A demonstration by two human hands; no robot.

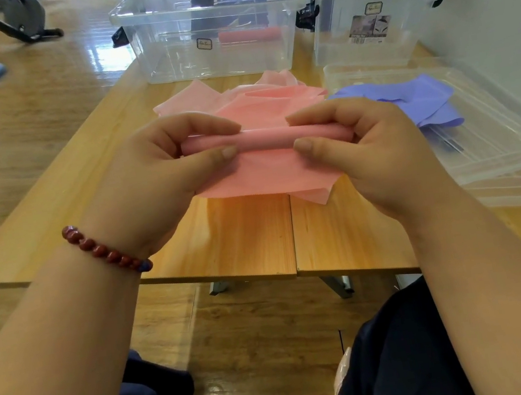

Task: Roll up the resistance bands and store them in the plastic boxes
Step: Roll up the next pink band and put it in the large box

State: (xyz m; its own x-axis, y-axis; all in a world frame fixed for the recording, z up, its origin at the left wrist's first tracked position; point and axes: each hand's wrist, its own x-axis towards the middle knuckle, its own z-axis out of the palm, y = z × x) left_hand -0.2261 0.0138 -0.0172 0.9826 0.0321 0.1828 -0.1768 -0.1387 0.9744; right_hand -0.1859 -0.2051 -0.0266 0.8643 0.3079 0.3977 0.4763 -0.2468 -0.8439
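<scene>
Mid-roll on a pink band (263, 140), held up over the near half of the table (241, 234). Left hand (159, 169) clamped on the roll's left end, thumb at the near side, fingers curled over the top. Right hand (361, 150) clamped the same way on the right end. Lies with its long axis left to right, straight across between the two hands, equally near to both. Trails loose pink sheet off the near side down to the table. Beyond it, a pink heap (236, 95): same band or others, impossible to tell.

Probably calls for more turns along the loose length, keeping both ends level so the roll does not cone. Then a carry straight away to the far side, where the boxes stand.

Counted:
- Two clear boxes at the far edge: a big box (162, 59) dead ahead of the hands and a small box (398, 39) to its right.
- One stored roll (249, 36) in the big box, also lying left to right.
- One purple band (421, 100), unrolled, just right of the right hand, draped on the clear lids (500, 145).
- Seemingly two of those lids, stacked.
- One bead bracelet (107, 249) on the left wrist.
</scene>
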